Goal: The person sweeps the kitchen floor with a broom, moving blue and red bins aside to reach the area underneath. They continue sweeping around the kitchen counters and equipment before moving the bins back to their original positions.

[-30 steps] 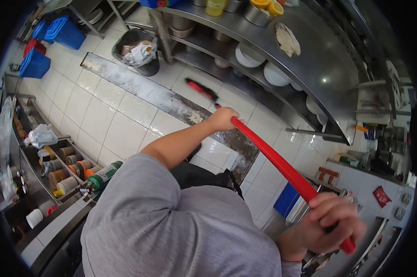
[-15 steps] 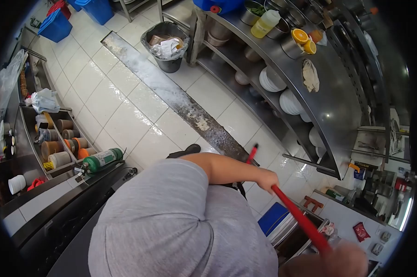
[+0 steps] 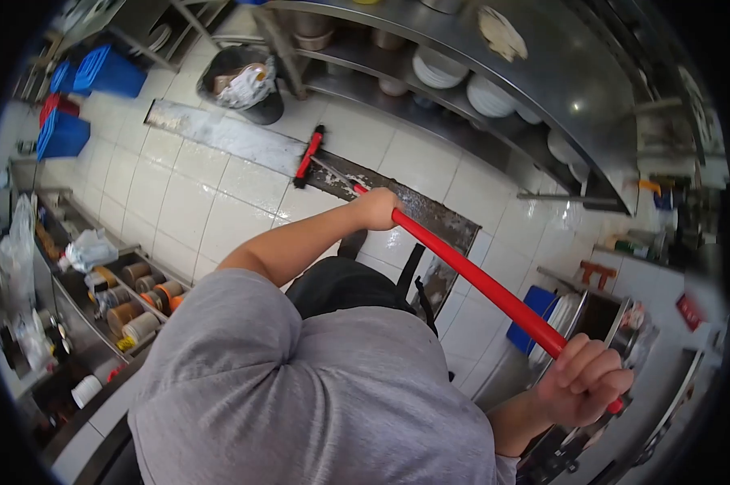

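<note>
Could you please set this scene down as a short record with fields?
Tool: red-handled brush
Brush head: lying across the floor strip
Left hand: closed around the tool, nearer its head
Right hand: closed around it near the opposite end
Floor: pale tiles
Nearby: black bin; steel counter

The red handle (image 3: pixel 480 280) looks smooth and glossy, probably plastic.
</note>
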A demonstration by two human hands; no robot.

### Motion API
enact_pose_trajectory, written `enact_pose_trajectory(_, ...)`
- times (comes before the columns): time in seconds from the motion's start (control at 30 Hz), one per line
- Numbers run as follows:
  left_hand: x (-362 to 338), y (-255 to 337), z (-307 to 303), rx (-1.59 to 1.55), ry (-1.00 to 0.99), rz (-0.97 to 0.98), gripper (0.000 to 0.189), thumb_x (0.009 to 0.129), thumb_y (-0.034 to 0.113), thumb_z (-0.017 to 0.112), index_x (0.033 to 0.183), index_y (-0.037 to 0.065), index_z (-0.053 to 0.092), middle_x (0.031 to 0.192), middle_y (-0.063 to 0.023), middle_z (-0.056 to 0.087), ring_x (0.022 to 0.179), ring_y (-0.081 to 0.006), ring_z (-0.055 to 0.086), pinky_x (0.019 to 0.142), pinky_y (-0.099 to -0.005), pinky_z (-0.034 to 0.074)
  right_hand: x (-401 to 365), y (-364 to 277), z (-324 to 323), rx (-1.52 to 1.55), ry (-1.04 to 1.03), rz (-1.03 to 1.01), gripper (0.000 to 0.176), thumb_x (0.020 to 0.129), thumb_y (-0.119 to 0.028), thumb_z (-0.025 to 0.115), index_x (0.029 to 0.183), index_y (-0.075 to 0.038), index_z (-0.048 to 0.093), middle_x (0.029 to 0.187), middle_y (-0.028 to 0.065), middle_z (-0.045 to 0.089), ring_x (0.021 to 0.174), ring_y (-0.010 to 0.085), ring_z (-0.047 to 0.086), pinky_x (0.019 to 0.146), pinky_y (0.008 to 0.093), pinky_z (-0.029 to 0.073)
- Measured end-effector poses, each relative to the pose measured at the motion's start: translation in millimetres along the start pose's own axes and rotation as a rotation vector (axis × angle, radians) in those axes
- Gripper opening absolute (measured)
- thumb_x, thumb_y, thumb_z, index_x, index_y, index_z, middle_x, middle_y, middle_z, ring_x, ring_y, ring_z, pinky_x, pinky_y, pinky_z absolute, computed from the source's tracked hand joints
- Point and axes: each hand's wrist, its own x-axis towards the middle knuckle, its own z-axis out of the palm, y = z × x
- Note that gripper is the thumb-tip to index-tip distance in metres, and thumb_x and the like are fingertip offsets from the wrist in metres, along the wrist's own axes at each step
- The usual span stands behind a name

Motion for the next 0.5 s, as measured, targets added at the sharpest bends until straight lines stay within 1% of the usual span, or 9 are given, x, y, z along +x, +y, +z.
enact_pose_trajectory(0.03, 5, 14, 2, 0.056, -0.051, -0.013, 0.018, 0.064, 0.019, 0.063, 0.057, 0.004, 0.055, 0.06, -0.0172, 0.056, 0.063, -0.0379, 0.056, 0.06, -0.0459, 0.044, -5, -11, -12, -0.026, 0.036, -0.007, 0.027, 0.089, -0.019, 0.055, 0.069, -0.01, 0.04, 0.053, -0.0007, 0.046, 0.04, 0.0084, 0.045, 0.037, 0.0223, 0.038)
enact_pose_trajectory(0.13, 15, 104, 35, 0.007, -0.18, 0.099, 0.02, 0.064, 0.019, 0.065, 0.056, 0.004, 0.055, 0.059, -0.0181, 0.055, 0.063, -0.0387, 0.056, 0.059, -0.0447, 0.044, -24, -98, -68, -0.007, -0.049, -0.082, 0.031, 0.089, -0.019, 0.056, 0.064, -0.01, 0.04, 0.052, -0.001, 0.046, 0.04, 0.0096, 0.049, 0.039, 0.0193, 0.043)
enact_pose_trajectory(0.17, 19, 131, 61, -0.06, -0.231, 0.177, 0.02, 0.064, 0.018, 0.067, 0.057, 0.003, 0.055, 0.06, -0.0179, 0.056, 0.063, -0.0383, 0.056, 0.057, -0.0435, 0.044, -32, -131, -75, -0.08, -0.004, -0.083, 0.026, 0.081, -0.015, 0.063, 0.06, -0.016, 0.047, 0.051, -0.0045, 0.051, 0.042, 0.0037, 0.051, 0.044, 0.0154, 0.042)
enact_pose_trajectory(0.2, 23, 162, 85, -0.11, -0.307, 0.246, 0.018, 0.063, 0.017, 0.067, 0.059, 0.004, 0.055, 0.062, -0.0177, 0.056, 0.063, -0.038, 0.056, 0.057, -0.0429, 0.044, -51, -177, -104, -0.238, -0.036, -0.103, 0.022, 0.077, -0.011, 0.065, 0.06, -0.016, 0.051, 0.054, -0.0039, 0.056, 0.042, 0.0038, 0.054, 0.047, 0.0148, 0.046)
enact_pose_trajectory(0.23, 28, 194, 107, -0.135, -0.4, 0.296, 0.018, 0.064, 0.016, 0.066, 0.06, 0.003, 0.055, 0.062, -0.0175, 0.056, 0.064, -0.0378, 0.056, 0.057, -0.0429, 0.044, -62, -217, -111, -0.297, -0.016, -0.122, 0.021, 0.079, -0.013, 0.062, 0.061, -0.015, 0.051, 0.054, -0.0032, 0.056, 0.043, 0.0043, 0.053, 0.047, 0.0152, 0.045)
enact_pose_trajectory(0.33, 25, 272, 196, -0.218, -0.627, 0.48, 0.017, 0.066, 0.016, 0.066, 0.062, 0.004, 0.057, 0.062, -0.0166, 0.056, 0.063, -0.0359, 0.057, 0.056, -0.0417, 0.044, -89, -293, -108, -0.443, 0.058, -0.11, 0.02, 0.083, -0.018, 0.054, 0.064, -0.014, 0.05, 0.057, -0.0012, 0.055, 0.044, 0.0059, 0.052, 0.044, 0.0164, 0.042)
enact_pose_trajectory(0.4, 5, 328, 242, -0.282, -0.842, 0.556, 0.015, 0.068, 0.017, 0.067, 0.065, 0.004, 0.06, 0.062, -0.0157, 0.057, 0.062, -0.0335, 0.057, 0.056, -0.0393, 0.044, -114, -328, -107, -0.536, 0.119, -0.083, 0.023, 0.087, -0.021, 0.048, 0.066, -0.012, 0.05, 0.058, 0.0001, 0.054, 0.044, 0.007, 0.051, 0.043, 0.0172, 0.041)
enact_pose_trajectory(0.47, -31, 363, 307, -0.446, -1.042, 0.621, 0.016, 0.07, 0.021, 0.069, 0.071, 0.006, 0.064, 0.064, -0.0142, 0.059, 0.059, -0.0298, 0.058, 0.057, -0.0364, 0.044, -143, -351, -110, -0.623, 0.194, -0.023, 0.027, 0.09, -0.024, 0.043, 0.067, -0.011, 0.05, 0.06, 0.0015, 0.054, 0.045, 0.008, 0.05, 0.042, 0.018, 0.039)
enact_pose_trajectory(0.5, -51, 376, 338, -0.441, -1.139, 0.679, 0.018, 0.071, 0.023, 0.07, 0.071, 0.005, 0.064, 0.064, -0.0142, 0.059, 0.059, -0.0296, 0.057, 0.057, -0.0364, 0.044, -159, -356, -114, -0.664, 0.235, 0.019, 0.029, 0.091, -0.026, 0.04, 0.068, -0.01, 0.049, 0.061, 0.0021, 0.053, 0.045, 0.0085, 0.049, 0.041, 0.0184, 0.038)
